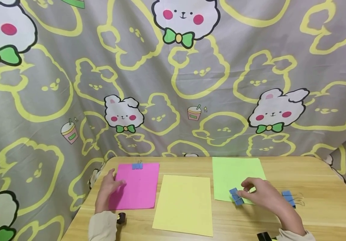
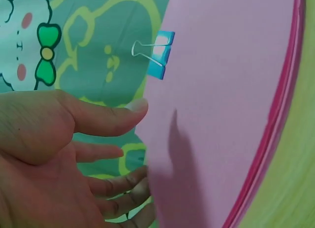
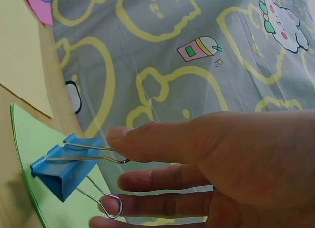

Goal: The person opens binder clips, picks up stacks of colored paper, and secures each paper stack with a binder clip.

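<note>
My left hand (image 1: 108, 185) is at the left edge of a stack of pink paper (image 1: 139, 189), its fingers spread and relaxed, gripping nothing. A blue binder clip (image 2: 161, 55) sits on the pink stack's far edge. Over the near part of the green paper stack (image 1: 233, 170), my right hand (image 1: 263, 192) holds another blue binder clip (image 3: 69, 161) by its wire handles. The thumb lies at one handle and the fingers at the other. In the right wrist view this clip's body hangs above the green sheets, apart from my palm.
A stack of yellow paper (image 1: 186, 204) lies between the pink and green ones on the wooden table (image 1: 320, 180). Another blue binder clip (image 1: 287, 198) rests right of my right hand. A patterned curtain (image 1: 160, 83) hangs behind the table.
</note>
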Available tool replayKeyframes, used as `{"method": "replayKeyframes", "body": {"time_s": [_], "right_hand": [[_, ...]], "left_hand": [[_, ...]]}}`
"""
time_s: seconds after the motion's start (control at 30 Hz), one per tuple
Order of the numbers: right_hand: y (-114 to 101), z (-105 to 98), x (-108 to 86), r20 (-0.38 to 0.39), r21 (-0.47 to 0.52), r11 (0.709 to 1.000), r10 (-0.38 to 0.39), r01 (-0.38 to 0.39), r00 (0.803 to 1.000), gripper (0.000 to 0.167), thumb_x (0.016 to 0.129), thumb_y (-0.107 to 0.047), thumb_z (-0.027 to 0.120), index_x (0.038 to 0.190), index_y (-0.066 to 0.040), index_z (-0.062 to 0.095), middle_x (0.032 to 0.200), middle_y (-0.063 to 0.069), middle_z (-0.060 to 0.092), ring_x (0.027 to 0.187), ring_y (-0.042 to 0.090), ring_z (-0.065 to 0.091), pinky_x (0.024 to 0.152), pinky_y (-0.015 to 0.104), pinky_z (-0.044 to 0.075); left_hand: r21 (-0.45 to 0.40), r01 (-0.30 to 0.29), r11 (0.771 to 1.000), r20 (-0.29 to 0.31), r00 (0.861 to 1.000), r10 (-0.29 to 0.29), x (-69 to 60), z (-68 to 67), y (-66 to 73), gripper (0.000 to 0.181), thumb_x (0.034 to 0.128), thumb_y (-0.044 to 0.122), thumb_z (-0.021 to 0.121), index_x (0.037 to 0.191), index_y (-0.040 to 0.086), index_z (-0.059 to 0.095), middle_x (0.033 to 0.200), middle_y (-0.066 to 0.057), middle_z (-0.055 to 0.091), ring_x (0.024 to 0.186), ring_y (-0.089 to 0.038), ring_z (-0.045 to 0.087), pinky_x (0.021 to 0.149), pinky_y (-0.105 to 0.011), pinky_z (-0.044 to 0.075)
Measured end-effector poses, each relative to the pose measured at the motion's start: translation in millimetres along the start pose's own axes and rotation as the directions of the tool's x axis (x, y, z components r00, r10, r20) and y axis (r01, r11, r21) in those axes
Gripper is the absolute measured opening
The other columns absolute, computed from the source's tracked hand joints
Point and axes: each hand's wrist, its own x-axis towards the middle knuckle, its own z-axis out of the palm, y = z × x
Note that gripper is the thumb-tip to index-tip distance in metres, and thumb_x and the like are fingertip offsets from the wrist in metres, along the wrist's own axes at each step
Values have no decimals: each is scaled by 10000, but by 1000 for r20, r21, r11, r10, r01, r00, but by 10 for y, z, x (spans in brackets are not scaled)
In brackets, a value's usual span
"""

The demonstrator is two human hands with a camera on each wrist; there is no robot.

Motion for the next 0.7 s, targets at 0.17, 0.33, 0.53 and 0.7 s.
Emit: {"method": "replayKeyframes", "body": {"time_s": [0.17,0.33,0.53,0.7], "right_hand": [[14,-27,-24,-37,20,1000,-3,4,999,420,926,-278,780,1145,67,681,971,39,689,868,273,715,709,381,589],[-35,-27,-15,-62,29,1000,7,-5,998,517,927,-339,774,1198,88,669,962,25,701,871,239,716,713,358,593],[-21,-50,-21,-93,2,1000,18,-18,995,528,923,-345,778,1209,85,669,947,9,704,867,246,727,682,334,589],[12,-79,-29,-127,-20,999,22,-25,992,530,920,-350,783,1227,67,668,973,27,720,874,265,733,679,351,589]], "left_hand": [[79,-24,997,-14,1000,25,-20,11,69,795,877,78,728,1472,-192,274,1380,-523,355,1310,-666,336,1098,-707,309],[82,-90,993,-12,996,91,-63,-24,141,638,925,40,685,1457,-139,381,1355,-473,432,1274,-609,434,1055,-682,383],[-66,-334,940,11,942,336,-103,148,468,364,944,-64,651,1300,-117,596,1184,-352,643,1102,-499,634,950,-574,527],[-126,-448,885,43,889,456,-163,397,809,305,959,-56,643,1262,-88,651,1194,-284,673,1107,-438,638,981,-589,497]]}}
